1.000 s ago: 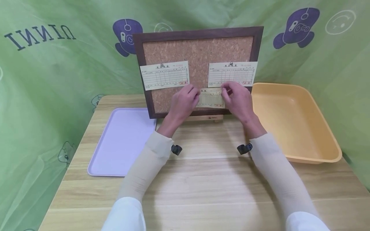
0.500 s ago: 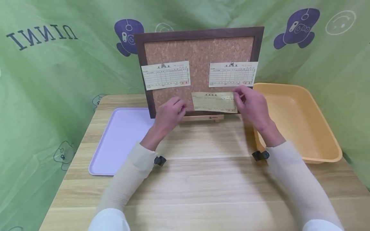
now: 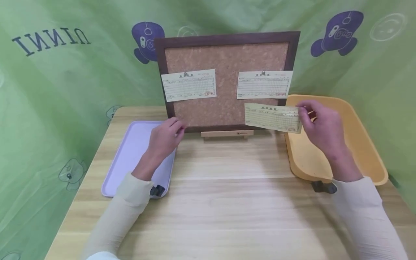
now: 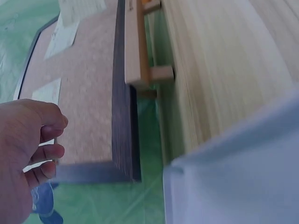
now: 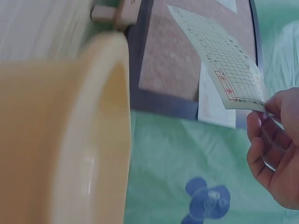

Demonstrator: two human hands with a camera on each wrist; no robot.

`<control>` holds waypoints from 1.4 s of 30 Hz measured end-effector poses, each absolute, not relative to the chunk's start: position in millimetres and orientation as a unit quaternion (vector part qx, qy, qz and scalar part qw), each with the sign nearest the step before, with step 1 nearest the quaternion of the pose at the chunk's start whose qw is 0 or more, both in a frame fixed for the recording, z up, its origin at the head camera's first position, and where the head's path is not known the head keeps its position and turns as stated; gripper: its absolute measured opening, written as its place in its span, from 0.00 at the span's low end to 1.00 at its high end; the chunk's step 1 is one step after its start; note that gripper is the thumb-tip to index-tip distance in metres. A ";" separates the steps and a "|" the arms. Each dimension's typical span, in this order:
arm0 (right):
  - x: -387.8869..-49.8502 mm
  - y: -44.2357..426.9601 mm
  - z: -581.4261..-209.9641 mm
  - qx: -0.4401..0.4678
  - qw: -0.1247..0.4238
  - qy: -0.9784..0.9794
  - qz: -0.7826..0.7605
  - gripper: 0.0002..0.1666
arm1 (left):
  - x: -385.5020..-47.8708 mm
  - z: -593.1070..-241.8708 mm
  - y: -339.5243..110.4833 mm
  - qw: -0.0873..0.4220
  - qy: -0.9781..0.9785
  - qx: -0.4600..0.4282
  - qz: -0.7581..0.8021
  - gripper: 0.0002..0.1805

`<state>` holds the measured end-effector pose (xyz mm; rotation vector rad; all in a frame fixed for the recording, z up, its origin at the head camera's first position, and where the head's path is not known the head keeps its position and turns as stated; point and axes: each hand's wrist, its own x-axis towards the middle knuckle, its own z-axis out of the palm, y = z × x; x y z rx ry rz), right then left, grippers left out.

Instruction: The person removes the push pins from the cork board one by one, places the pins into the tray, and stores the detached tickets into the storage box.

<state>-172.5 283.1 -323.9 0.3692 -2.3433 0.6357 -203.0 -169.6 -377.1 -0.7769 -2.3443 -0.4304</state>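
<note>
My right hand (image 3: 328,131) pinches the right end of a yellowish printed slip (image 3: 271,117), held in front of the corkboard's (image 3: 198,112) lower right corner and the orange bin's edge. The right wrist view shows this slip (image 5: 219,58) bent near the fingers. Two paler slips, one at left (image 3: 189,86) and one at right (image 3: 264,86), hang on the board, each with a small fastener at its top. My left hand (image 3: 165,139) is above the lilac tray (image 3: 121,166), its fingers curled; whether something small sits between the fingertips is hidden.
The dark-framed board stands on a small wooden easel (image 3: 227,134) at the back of the wooden table (image 3: 227,206). A deep orange bin (image 3: 360,144) stands at the right. Green printed cloth (image 3: 81,83) hangs behind.
The yellowish slip has come away from the board's lower middle and moved right with my right hand. My left hand has let go of its side and moved left and down, over the tray.
</note>
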 end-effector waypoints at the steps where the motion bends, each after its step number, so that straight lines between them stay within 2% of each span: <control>1: -171.4 286.7 -323.5 0.138 0.335 -0.900 0.244 0.09 | -201.3 -378.0 -174.9 0.314 -0.889 -0.290 -0.161 0.04; 8: -164.6 318.9 -324.8 0.096 0.314 -0.894 0.303 0.11 | -195.1 -384.6 -205.7 0.326 -0.895 -0.260 -0.157 0.05; 15: -154.5 348.7 -330.5 0.026 0.299 -0.886 0.355 0.12 | -194.6 -396.5 -230.6 0.302 -0.911 -0.226 -0.168 0.05; 25: -151.3 375.2 -342.4 -0.033 0.272 -0.901 0.337 0.14 | -190.5 -397.5 -250.2 0.277 -0.926 -0.203 -0.156 0.06; 30: -148.3 386.7 -343.1 -0.055 0.233 -0.919 0.314 0.17 | -187.2 -393.0 -251.4 0.226 -0.943 -0.197 -0.147 0.04; 35: -145.1 395.8 -343.9 -0.075 0.185 -0.937 0.286 0.19 | -183.8 -390.8 -254.1 0.148 -0.961 -0.195 -0.130 0.04; 42: -146.8 405.0 -356.4 -0.028 0.182 -0.953 0.241 0.17 | -180.7 -397.1 -255.2 0.035 -0.976 -0.179 -0.115 0.04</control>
